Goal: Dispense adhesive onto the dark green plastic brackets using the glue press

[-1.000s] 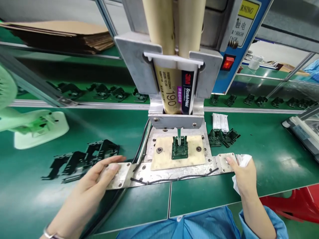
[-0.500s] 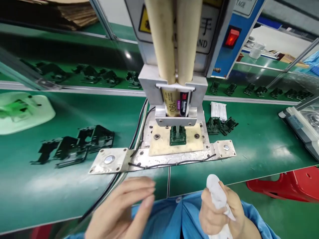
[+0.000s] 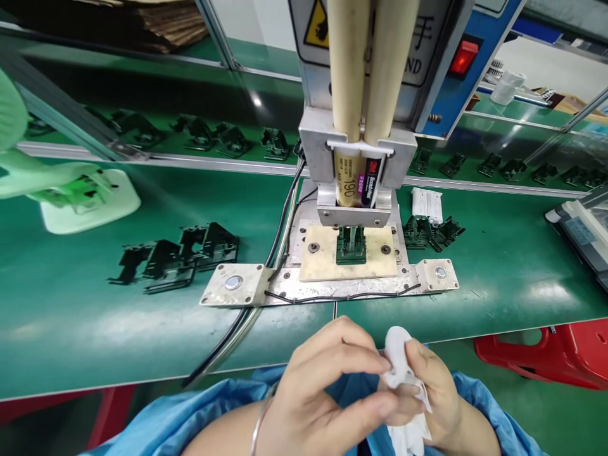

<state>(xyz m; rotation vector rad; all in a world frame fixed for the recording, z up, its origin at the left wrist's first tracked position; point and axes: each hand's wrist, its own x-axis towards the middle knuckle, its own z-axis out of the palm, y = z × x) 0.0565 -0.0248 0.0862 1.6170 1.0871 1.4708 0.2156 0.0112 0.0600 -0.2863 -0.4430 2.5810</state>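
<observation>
We pinch the white wipe with the fingertips of our left hand and clench its tail in our right hand, so it sits between both sets of fingers; tugging too hard could tear it.

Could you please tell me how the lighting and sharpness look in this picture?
In the head view, lamps leave glare patches on the green mat; the pale object at the left edge is blurred; the cartridge label is sharp; the left hand and right hand, pinching the white cloth, are in focus.
</observation>
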